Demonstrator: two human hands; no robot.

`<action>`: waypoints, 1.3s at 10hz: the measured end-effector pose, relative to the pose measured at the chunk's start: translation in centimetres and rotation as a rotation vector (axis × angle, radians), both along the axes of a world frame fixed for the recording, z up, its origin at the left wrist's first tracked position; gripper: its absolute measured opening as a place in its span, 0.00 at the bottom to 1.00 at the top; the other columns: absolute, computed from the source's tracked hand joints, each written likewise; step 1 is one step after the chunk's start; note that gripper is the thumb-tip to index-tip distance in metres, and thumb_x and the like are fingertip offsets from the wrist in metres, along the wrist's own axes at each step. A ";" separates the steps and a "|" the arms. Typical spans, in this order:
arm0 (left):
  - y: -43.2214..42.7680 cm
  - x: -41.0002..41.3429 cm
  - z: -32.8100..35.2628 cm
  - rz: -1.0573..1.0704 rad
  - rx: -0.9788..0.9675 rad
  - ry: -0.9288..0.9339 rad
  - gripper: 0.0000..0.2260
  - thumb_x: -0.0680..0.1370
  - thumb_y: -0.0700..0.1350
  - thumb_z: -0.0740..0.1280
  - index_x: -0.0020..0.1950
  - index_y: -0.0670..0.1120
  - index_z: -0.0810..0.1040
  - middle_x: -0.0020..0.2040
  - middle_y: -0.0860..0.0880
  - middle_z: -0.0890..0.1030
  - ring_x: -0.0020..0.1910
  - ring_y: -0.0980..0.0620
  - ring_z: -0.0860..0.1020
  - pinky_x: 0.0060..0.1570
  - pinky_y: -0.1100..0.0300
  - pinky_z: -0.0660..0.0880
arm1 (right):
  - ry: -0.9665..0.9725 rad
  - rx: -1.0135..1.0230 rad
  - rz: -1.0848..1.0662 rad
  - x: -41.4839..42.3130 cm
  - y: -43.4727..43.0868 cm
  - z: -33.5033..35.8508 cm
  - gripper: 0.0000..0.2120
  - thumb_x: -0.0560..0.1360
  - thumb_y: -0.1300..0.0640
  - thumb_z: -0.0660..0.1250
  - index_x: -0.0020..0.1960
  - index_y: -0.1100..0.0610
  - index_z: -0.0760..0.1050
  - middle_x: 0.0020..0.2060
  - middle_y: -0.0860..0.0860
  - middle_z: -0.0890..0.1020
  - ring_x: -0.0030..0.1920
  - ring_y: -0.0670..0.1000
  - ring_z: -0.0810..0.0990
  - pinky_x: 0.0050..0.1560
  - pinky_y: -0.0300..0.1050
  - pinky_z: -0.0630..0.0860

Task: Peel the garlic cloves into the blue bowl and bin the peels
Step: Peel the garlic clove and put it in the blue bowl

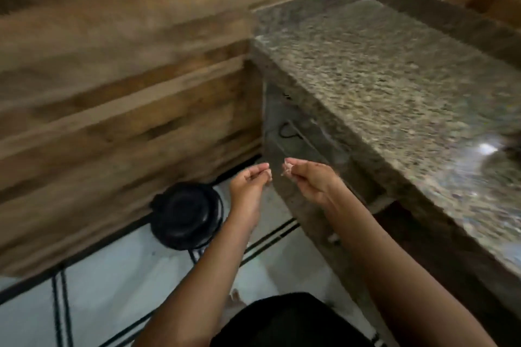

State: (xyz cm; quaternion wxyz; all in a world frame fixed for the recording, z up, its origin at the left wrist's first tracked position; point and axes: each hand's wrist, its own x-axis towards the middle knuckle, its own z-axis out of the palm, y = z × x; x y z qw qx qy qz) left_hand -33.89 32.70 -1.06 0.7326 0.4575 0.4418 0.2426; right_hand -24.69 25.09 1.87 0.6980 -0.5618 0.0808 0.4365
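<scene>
Black cloth (282, 321) on the person's body was nearest to my view, at the bottom edge, and both bare arms reached forward from it. My right hand (310, 180) was raised in front of the cabinet, with thumb and fingers pinched on the peels (287, 167), a small pale, pinkish scrap that stuck out from the fingertips. My left hand (249, 186) was just beside it, not touching it, palm turned up, fingers curled in and the thumb against them. I could not tell if this hand held anything, because the picture was blurred at the fingertips. The bin (184, 214), round and black, stood on the floor (112, 290) lower and to the left of both hands, close to the wall (112, 79). The blur hid whether its top was covered. The peels were in the air, to the right of the bin and not over it. The floor had pale tiles with dark lines. The wall had brown wood-look planks. On the right ran the counter (394, 79), speckled stone, with a bright reflection near its right end. Under its edge I saw a grey cabinet front with a dark handle (290, 129), just behind the two hands.
</scene>
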 end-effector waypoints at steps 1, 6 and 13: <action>6.3 -4.2 -0.8 0.124 -0.029 -0.007 0.09 0.74 0.32 0.67 0.40 0.45 0.80 0.38 0.46 0.80 0.40 0.50 0.78 0.48 0.58 0.74 | 0.030 -0.030 0.090 -3.4 7.6 -1.0 0.14 0.75 0.75 0.58 0.60 0.74 0.70 0.47 0.61 0.78 0.43 0.51 0.77 0.49 0.39 0.77; 23.7 -14.1 -9.1 0.405 -0.273 0.121 0.10 0.77 0.30 0.61 0.58 0.33 0.74 0.37 0.50 0.81 0.39 0.55 0.77 0.40 0.69 0.76 | 0.072 -0.338 0.516 -10.3 30.0 -11.0 0.10 0.75 0.71 0.62 0.56 0.71 0.74 0.42 0.57 0.79 0.43 0.50 0.77 0.49 0.43 0.77; 29.3 -4.8 -26.4 0.044 -0.549 0.358 0.22 0.83 0.51 0.48 0.76 0.44 0.55 0.74 0.43 0.59 0.74 0.45 0.58 0.73 0.53 0.55 | 0.381 -0.498 0.316 -9.2 37.9 -30.2 0.24 0.82 0.49 0.52 0.73 0.62 0.62 0.70 0.60 0.67 0.70 0.59 0.66 0.68 0.48 0.63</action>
